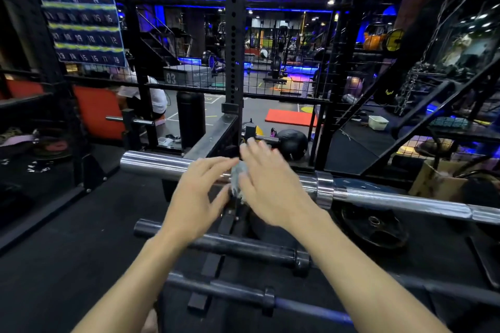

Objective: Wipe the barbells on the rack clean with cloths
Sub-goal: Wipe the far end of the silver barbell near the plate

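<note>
While the chrome barbell (162, 163) lies across the rack (234, 35), its sleeve is being wiped, by the look of it. The left hand (196, 197) is held with fingers spread, nothing gripped. A pale cloth (238, 180) is seen between the hands, against the bar. Whether the blurred right hand (270, 186) grips it cannot be told. Next, the cloth likely needs wrapping round the bar.

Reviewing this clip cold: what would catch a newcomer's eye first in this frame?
First, the two bare hands at centre, left hand and right hand, meeting over a pale cloth on the shiny chrome barbell that crosses the frame. Below it lie two darker bars on the rack. Behind, blue-lit gym floor shows through black mesh, with an orange mat and a numbered board at upper left.
</note>
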`<state>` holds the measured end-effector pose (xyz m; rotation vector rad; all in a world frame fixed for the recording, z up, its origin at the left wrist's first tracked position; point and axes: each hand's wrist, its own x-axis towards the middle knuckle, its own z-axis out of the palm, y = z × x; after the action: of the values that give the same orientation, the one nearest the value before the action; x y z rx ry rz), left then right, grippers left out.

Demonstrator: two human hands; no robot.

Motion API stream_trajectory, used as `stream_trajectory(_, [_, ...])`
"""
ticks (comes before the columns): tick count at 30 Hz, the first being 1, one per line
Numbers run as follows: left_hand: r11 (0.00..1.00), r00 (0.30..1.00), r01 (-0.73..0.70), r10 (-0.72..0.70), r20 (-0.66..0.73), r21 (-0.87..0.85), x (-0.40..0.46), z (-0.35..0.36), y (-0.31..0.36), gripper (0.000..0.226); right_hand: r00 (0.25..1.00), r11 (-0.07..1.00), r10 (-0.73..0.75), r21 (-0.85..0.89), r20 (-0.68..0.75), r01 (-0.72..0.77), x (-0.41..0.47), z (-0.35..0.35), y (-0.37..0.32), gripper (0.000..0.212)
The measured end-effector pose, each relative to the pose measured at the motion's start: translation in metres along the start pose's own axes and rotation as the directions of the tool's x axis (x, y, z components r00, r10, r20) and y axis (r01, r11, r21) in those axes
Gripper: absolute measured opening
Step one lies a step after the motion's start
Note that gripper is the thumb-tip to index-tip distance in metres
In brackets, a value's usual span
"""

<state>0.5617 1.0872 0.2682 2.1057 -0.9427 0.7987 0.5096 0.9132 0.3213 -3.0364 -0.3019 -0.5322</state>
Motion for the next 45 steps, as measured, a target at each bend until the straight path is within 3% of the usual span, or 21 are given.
stream_trajectory(3, [0.973,0.999,-0.048,0.046,0.013,0.225,-0.002,-0.021,-0.021,0.046,0.988,0.982,0.144,-0.117,-0.064,-0.151,-0.012,-0.015,0.036,0.061])
stream_trajectory(6, [0.985,0.993,0.057,-0.038,-0.116,0.163,0.007,-0.021,0.004,0.041,0.968,0.958,0.246,-0.161,0.043,-0.237,-0.021,-0.012,0.057,0.045])
stream_trajectory(8, [0.994,0.999,-0.002,0.007,-0.046,0.112,0.018,0.001,0.035,0.035,0.97,0.957,0.242,-0.163,-0.013,-0.241,-0.022,-0.006,0.059,0.045])
stream_trajectory(11, [0.964,0.976,-0.18,0.15,0.159,0.197,0.03,0.053,0.06,0.041,0.973,0.967,0.226,-0.108,-0.057,-0.231,-0.026,-0.009,0.057,0.038])
stream_trajectory(15, [0.916,0.977,-0.206,0.173,0.126,0.343,0.023,0.054,0.035,0.047,0.963,0.95,0.187,-0.214,-0.193,-0.227,-0.029,-0.001,0.059,0.028])
stream_trajectory(17, [0.905,0.992,-0.128,0.118,0.049,0.406,0.012,0.023,-0.006,0.041,0.94,0.928,0.132,-0.293,-0.313,-0.228,-0.029,0.007,0.055,0.034])
stream_trajectory(20, [0.847,0.992,0.11,-0.062,-0.109,0.52,0.002,-0.037,-0.072,0.034,0.932,0.929,0.058,-0.323,-0.357,-0.182,-0.028,0.014,0.052,0.038])
stream_trajectory(22, [0.813,0.964,0.244,-0.142,-0.226,0.529,0.005,-0.039,-0.072,0.032,0.939,0.923,-0.005,-0.363,-0.343,-0.127,-0.028,0.02,0.053,0.036])
stream_trajectory(23, [0.819,0.96,0.246,-0.132,-0.248,0.518,0.008,-0.024,-0.057,0.03,0.943,0.921,-0.02,-0.373,-0.332,-0.112,-0.029,0.022,0.054,0.034])
stream_trajectory(27, [0.944,0.998,-0.057,0.066,-0.015,0.324,0.007,0.051,0.022,0.037,0.934,0.938,-0.013,-0.327,-0.357,-0.112,-0.03,0.029,0.062,0.045])
stream_trajectory(30, [0.922,0.98,-0.198,0.187,0.063,0.334,0.014,0.033,-0.004,0.042,0.929,0.947,-0.029,-0.308,-0.37,-0.093,-0.035,0.028,0.068,0.051])
stream_trajectory(34, [0.864,0.998,0.065,-0.049,-0.046,0.499,0.007,-0.043,-0.092,0.042,0.906,0.961,-0.033,-0.263,-0.423,-0.087,-0.042,0.032,0.069,0.052])
stream_trajectory(37, [0.776,0.949,0.316,-0.271,-0.164,0.546,0.016,-0.067,-0.108,0.038,0.89,0.964,-0.014,-0.243,-0.456,-0.11,-0.045,0.037,0.063,0.049])
stream_trajectory(39, [0.733,0.971,0.24,-0.186,-0.152,0.636,0.02,-0.045,-0.078,0.024,0.877,0.971,0.022,-0.198,-0.481,-0.134,-0.048,0.039,0.056,0.048])
stream_trajectory(40, [0.777,0.987,0.159,-0.11,-0.118,0.609,0.018,-0.022,-0.055,0.02,0.87,0.974,0.049,-0.171,-0.49,-0.151,-0.049,0.039,0.052,0.047])
stream_trajectory(43, [0.929,0.998,-0.058,0.065,-0.007,0.365,0.01,0.039,0.007,0.035,0.868,0.975,0.085,-0.139,-0.488,-0.174,-0.048,0.033,0.045,0.041])
stream_trajectory(45, [0.928,0.983,-0.182,0.169,0.067,0.324,0.015,0.039,0.004,0.043,0.89,0.975,0.096,-0.14,-0.446,-0.175,-0.046,0.026,0.05,0.046])
